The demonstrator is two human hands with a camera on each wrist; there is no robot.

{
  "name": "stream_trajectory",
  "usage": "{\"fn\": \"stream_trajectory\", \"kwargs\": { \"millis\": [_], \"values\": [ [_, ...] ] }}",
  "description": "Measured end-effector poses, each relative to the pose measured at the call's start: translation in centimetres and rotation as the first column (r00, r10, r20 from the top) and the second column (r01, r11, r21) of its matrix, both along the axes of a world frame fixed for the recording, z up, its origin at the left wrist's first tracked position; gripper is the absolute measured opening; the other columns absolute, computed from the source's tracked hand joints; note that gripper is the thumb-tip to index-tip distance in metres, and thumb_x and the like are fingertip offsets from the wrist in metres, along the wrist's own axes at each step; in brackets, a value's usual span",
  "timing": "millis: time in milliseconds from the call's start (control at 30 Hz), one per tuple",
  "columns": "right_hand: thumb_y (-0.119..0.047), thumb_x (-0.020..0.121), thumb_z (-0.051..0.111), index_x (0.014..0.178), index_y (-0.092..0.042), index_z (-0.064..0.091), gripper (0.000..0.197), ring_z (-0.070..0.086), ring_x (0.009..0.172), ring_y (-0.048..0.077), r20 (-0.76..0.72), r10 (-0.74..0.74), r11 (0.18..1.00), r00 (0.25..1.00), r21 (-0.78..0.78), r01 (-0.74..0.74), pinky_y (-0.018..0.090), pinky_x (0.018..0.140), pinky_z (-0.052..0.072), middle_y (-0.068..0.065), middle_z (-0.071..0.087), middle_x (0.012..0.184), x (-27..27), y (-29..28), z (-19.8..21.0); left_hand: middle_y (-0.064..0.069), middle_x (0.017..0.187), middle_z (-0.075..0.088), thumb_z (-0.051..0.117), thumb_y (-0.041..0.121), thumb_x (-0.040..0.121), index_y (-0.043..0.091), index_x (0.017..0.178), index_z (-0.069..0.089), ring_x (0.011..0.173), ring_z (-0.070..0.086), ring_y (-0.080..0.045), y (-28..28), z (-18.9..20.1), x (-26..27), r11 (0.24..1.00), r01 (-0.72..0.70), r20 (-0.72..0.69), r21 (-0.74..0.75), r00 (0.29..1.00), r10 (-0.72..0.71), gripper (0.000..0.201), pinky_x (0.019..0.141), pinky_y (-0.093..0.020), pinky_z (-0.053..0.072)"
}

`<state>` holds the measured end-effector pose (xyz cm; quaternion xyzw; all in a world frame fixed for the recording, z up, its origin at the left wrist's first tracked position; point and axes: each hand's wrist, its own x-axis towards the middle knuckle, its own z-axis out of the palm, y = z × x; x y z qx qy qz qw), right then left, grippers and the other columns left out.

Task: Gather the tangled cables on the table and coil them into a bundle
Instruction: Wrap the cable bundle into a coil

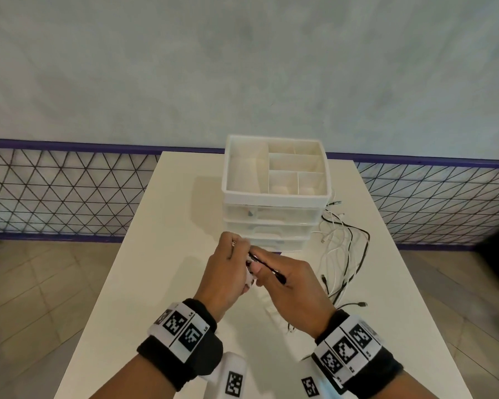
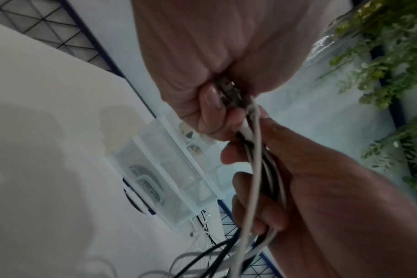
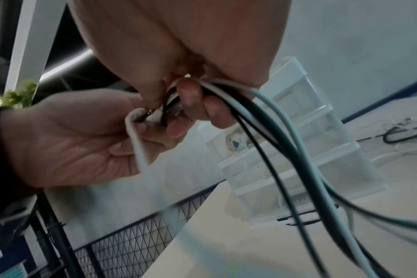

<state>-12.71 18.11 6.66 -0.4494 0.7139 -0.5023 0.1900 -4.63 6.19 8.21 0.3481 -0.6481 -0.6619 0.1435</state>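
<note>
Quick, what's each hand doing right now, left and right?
Left hand: closed, fingers pinching the gathered ends of the cables.
Right hand: closed, fingers curled round the same black and white cables.

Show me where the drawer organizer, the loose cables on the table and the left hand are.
drawer organizer (image 1: 274,197), head view, front rim of its top tray.
loose cables (image 1: 357,249), head view, black strand right of the organizer.
left hand (image 1: 228,272), head view, back of the hand.
</note>
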Motion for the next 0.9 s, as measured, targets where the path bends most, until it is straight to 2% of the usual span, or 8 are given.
{"fn": "stream_trajectory", "kwargs": {
  "millis": [200, 367, 433, 533, 600, 700, 833, 900],
  "values": [
    [-0.031, 0.093, 0.068, 0.141, -0.032, 0.051, 0.051, 0.070, 0.096, 0.005, 0.128, 0.086, 0.996, 0.988, 0.016, -0.088, 0.025, 0.089, 0.054, -0.010, 0.075, 0.106, 0.1, 0.0, 0.3, -0.005, 0.075, 0.061, 0.046, 0.033, 0.099, 0.014, 0.086, 0.052, 0.061, 0.056, -0.018, -0.6, -0.5, -0.1, 0.985, -0.079, 0.038, -0.153, 0.996, 0.086, 0.023, 0.054, -0.032, 0.044],
    [-0.013, 0.079, 0.081, 0.128, -0.033, 0.048, 0.061, 0.061, 0.059, 0.020, 0.349, 0.070, 0.987, 0.934, 0.113, -0.116, 0.047, 0.066, 0.058, 0.004, 0.071, 0.077, -0.4, 0.2, 0.0, 0.000, 0.057, 0.050, 0.044, 0.021, 0.098, 0.014, 0.081, 0.048, 0.045, 0.047, -0.016, -0.3, -0.5, -0.2, 0.995, -0.058, 0.017, 0.078, 0.998, 0.057, 0.018, 0.046, -0.026, 0.035],
    [-0.007, 0.079, 0.081, 0.121, -0.023, 0.047, 0.056, 0.055, 0.045, 0.018, 0.475, 0.022, 0.987, 0.880, 0.129, -0.095, 0.034, 0.046, 0.049, 0.012, 0.068, 0.070, -0.7, 0.1, 0.2, -0.002, 0.059, 0.049, 0.043, 0.017, 0.095, 0.016, 0.079, 0.049, 0.052, 0.046, -0.020, -0.2, -0.8, 0.0, 0.997, 0.017, 0.042, 0.076, 0.999, -0.020, 0.018, 0.044, -0.023, 0.033],
    [-0.007, 0.079, 0.081, 0.112, -0.013, 0.045, 0.049, 0.053, 0.044, 0.008, 0.473, 0.029, 0.972, 0.881, 0.191, -0.135, 0.021, 0.048, 0.042, 0.015, 0.073, 0.075, -1.2, 0.0, 0.2, -0.016, 0.065, 0.052, 0.040, 0.016, 0.093, 0.013, 0.079, 0.051, 0.051, 0.047, -0.023, -0.4, -0.9, 0.3, 0.981, 0.136, 0.069, 0.137, 0.987, -0.146, 0.018, 0.043, -0.024, 0.029],
    [-0.015, 0.075, 0.085, 0.105, -0.013, 0.044, 0.050, 0.058, 0.054, 0.015, 0.425, 0.052, 0.958, 0.904, 0.235, -0.165, 0.027, 0.059, 0.046, 0.016, 0.077, 0.079, -1.4, -0.2, 0.0, -0.021, 0.069, 0.053, 0.040, 0.029, 0.098, 0.013, 0.080, 0.054, 0.052, 0.046, -0.025, -0.5, -0.8, 0.5, 0.944, 0.228, 0.043, 0.238, 0.969, -0.245, 0.029, 0.045, -0.026, 0.031],
    [-0.021, 0.070, 0.086, 0.099, -0.011, 0.048, 0.049, 0.056, 0.055, 0.014, 0.312, -0.002, 0.936, 0.950, 0.335, -0.108, 0.028, 0.055, 0.045, 0.004, 0.073, 0.067, -1.6, -0.4, 0.0, -0.011, 0.065, 0.056, 0.043, 0.056, 0.098, 0.015, 0.087, 0.057, 0.051, 0.047, -0.020, -0.3, -0.4, 0.7, 0.910, 0.358, 0.085, 0.208, 0.920, -0.382, 0.044, 0.044, -0.025, 0.037],
    [-0.029, 0.069, 0.089, 0.097, -0.016, 0.054, 0.046, 0.046, 0.046, 0.006, 0.303, -0.021, 0.952, 0.953, 0.298, -0.074, 0.020, 0.049, 0.037, -0.009, 0.064, 0.054, -1.7, -0.4, 0.2, -0.005, 0.061, 0.055, 0.053, 0.042, 0.098, 0.016, 0.078, 0.062, 0.045, 0.044, -0.015, -0.4, -0.8, 0.4, 0.980, 0.156, 0.116, 0.127, 0.978, -0.171, 0.034, 0.041, -0.020, 0.031],
    [-0.036, 0.066, 0.089, 0.096, -0.023, 0.058, 0.045, 0.053, 0.051, 0.009, 0.318, -0.029, 0.967, 0.948, 0.248, -0.053, 0.025, 0.055, 0.042, -0.003, 0.073, 0.065, -2.0, -0.2, 0.2, -0.006, 0.060, 0.059, 0.052, 0.035, 0.099, 0.011, 0.077, 0.064, 0.044, 0.046, -0.015, -0.8, -1.3, 0.4, 0.989, 0.033, 0.089, 0.141, 0.995, -0.046, 0.035, 0.040, -0.019, 0.033]
  ]
}}
